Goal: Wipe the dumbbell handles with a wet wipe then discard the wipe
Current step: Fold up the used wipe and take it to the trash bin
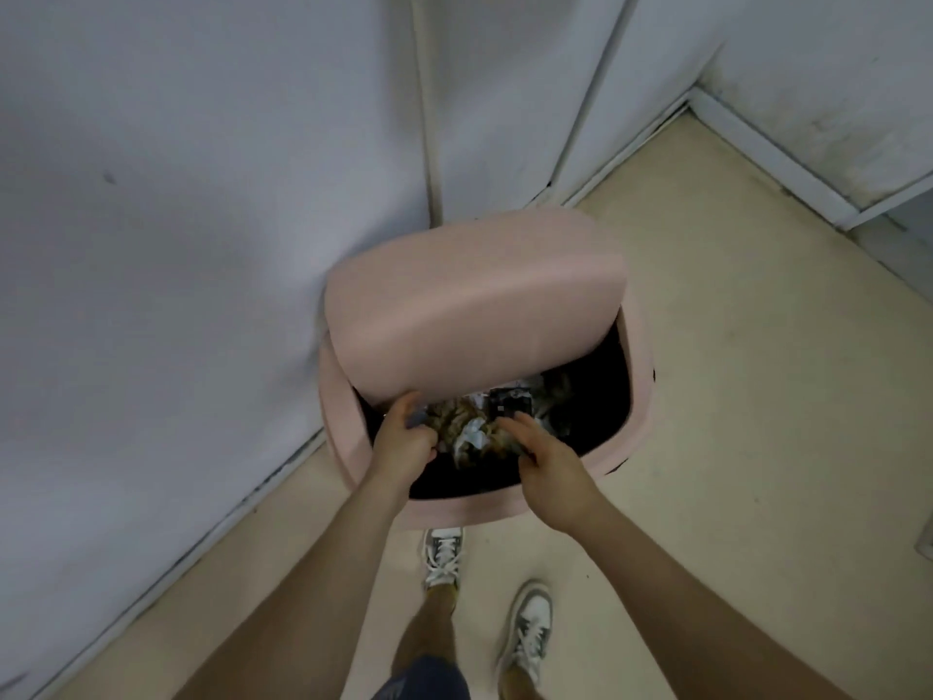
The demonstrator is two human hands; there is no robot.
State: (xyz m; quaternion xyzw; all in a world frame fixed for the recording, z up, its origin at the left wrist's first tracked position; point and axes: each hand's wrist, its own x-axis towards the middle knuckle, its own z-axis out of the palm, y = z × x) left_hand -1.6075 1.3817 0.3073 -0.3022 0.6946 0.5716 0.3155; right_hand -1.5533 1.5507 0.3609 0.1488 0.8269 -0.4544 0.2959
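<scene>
Head view.

1. Bin (640, 396): pink, stands on the floor (707, 386) against the wall (176, 245) at the floor's left edge, near the far corner. Black inside.
2. Lid (474, 305): pink, raised and tilted back toward the wall, its lower edge over the far half of the opening.
3. Rubbish (452, 419): brown and dark scraps heaped in the bin, under the lid's lower edge.
4. Wipe (472, 438): white crumpled piece on top of the rubbish, inside the bin, between the two grips. It is just beside the right grip's fingertips and near the left grip's knuckles, and seems to touch neither.
5. Left grip (404, 439): over the bin's near-left rim, fingers curled, thumb raised to the lid's lower edge. A greyish patch shows inside the curl, and I cannot tell whether anything is held.
6. Right grip (548, 467): over the near rim, fingers loosely spread and pointing down into the opening, holding nothing.
7. Left shoe (443, 555): white, toe at the bin's near base.
8. Right shoe (530, 634): white, on the floor, apart from the bin.
</scene>
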